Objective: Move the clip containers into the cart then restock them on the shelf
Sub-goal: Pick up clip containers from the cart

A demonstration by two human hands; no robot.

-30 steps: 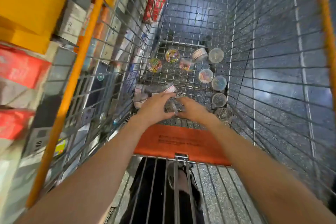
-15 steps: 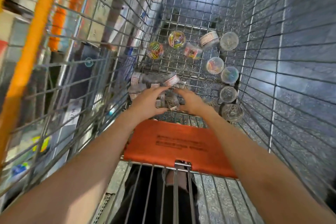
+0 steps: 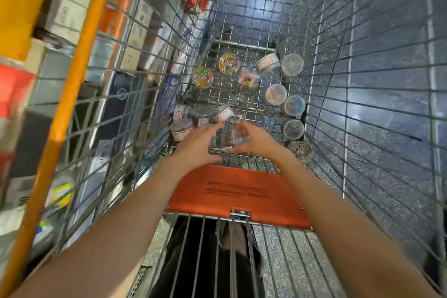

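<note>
Nearest, the orange plastic seat flap [image 3: 238, 195] of the wire shopping cart [image 3: 377, 109] lay under both forearms. Just beyond it, the right hand [image 3: 257, 139] had closed its fingers around a small clear clip container [image 3: 233, 138], which half a second before lay between the hands. The left hand [image 3: 197, 144] stayed relaxed, touching it. Farther, the other round containers [image 3: 275, 94] remained on the cart floor, so restocking seemed to begin.
</note>
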